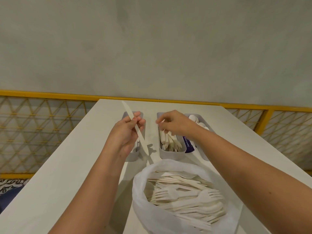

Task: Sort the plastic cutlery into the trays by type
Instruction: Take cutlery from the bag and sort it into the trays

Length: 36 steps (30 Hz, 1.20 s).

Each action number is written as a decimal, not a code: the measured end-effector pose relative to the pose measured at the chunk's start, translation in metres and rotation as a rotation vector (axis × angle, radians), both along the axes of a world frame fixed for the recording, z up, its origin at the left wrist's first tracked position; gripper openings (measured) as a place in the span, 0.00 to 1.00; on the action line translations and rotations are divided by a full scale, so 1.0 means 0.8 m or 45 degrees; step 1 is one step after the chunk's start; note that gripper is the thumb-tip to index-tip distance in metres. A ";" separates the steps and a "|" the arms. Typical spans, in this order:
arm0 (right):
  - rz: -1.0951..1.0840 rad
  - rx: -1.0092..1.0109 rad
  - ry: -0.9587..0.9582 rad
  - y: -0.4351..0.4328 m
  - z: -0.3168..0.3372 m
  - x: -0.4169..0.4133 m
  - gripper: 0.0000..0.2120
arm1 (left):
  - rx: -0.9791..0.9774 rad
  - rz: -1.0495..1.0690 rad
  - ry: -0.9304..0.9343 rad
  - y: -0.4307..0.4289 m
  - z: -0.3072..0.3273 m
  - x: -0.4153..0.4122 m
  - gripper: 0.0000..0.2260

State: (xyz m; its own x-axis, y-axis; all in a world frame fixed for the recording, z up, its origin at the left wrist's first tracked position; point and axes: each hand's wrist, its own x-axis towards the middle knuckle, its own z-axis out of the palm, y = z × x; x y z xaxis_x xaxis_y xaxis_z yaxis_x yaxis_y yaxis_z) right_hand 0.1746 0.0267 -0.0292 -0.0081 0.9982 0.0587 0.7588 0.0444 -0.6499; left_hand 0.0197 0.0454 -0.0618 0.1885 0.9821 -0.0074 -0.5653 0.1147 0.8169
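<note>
Gripping a knife (pixel 141 140), left fingers (pixel 140 123) hover beyond the bag (pixel 140 208); right fingers (pixel 166 119) pinch a utensil (pixel 162 121) over a tray (pixel 170 155).

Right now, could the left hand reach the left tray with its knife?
Probably yes: the left hand holds the knife just above the left tray, and nothing lies between.

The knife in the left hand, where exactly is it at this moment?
In the head view the knife is left of centre, gripped at its middle by the left hand above the leftmost tray, its tip pointing toward the wall.
</note>
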 end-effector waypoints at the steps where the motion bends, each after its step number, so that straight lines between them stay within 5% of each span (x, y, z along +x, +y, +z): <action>1: 0.073 -0.060 0.013 -0.005 0.002 -0.013 0.11 | 0.005 0.015 -0.022 0.000 0.000 0.000 0.10; 10: 0.250 -0.194 0.073 -0.019 -0.009 -0.032 0.09 | 0.055 -0.057 -0.117 -0.006 -0.004 0.011 0.12; 13: 0.190 -0.151 0.125 -0.017 -0.011 -0.019 0.08 | 0.146 -0.073 0.095 -0.010 -0.009 0.017 0.12; 21: -0.355 -0.053 -0.048 0.028 -0.032 0.052 0.10 | 0.505 -0.293 1.143 -0.025 -0.033 0.025 0.17; 26: -0.429 -0.168 -0.316 0.049 -0.048 0.059 0.02 | 0.525 -0.563 1.381 -0.026 -0.041 0.024 0.20; 31: -0.398 -0.128 -0.388 0.048 -0.048 0.055 0.14 | 0.498 -0.624 1.430 -0.023 -0.043 0.022 0.21; 36: -0.225 -0.091 -0.330 0.020 -0.029 0.044 0.12 | 0.422 -0.582 1.360 -0.028 -0.030 0.019 0.18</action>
State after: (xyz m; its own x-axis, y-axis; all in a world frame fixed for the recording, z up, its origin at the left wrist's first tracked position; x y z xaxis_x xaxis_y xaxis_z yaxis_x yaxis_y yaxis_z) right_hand 0.2100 0.0428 -0.0520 0.1604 0.9870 0.0068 0.8914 -0.1419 -0.4304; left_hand 0.0350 0.0232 -0.0858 0.5716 0.8099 -0.1316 0.4511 -0.1762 0.8749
